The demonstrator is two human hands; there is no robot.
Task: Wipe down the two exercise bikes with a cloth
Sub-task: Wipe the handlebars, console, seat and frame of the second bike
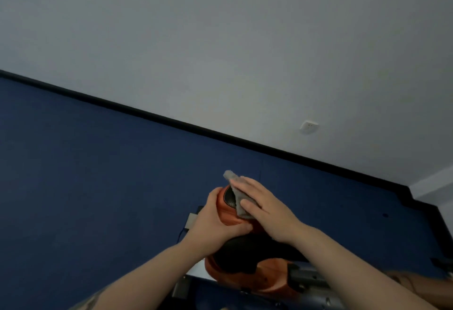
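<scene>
An orange and black exercise bike seat fills the lower middle of the view, its narrow nose pointing away from me. My left hand grips the left side of the nose, fingers curled round it. My right hand lies flat with straight fingers on a grey cloth, pressing it onto the top of the nose. One corner of the cloth sticks out beyond my fingertips. A grey metal part of the bike frame shows at the lower right. Only this one bike is in view.
Dark blue floor spreads to the left and behind the seat. A black skirting runs along a pale wall with a white socket. A small pale plate lies on the floor below the seat.
</scene>
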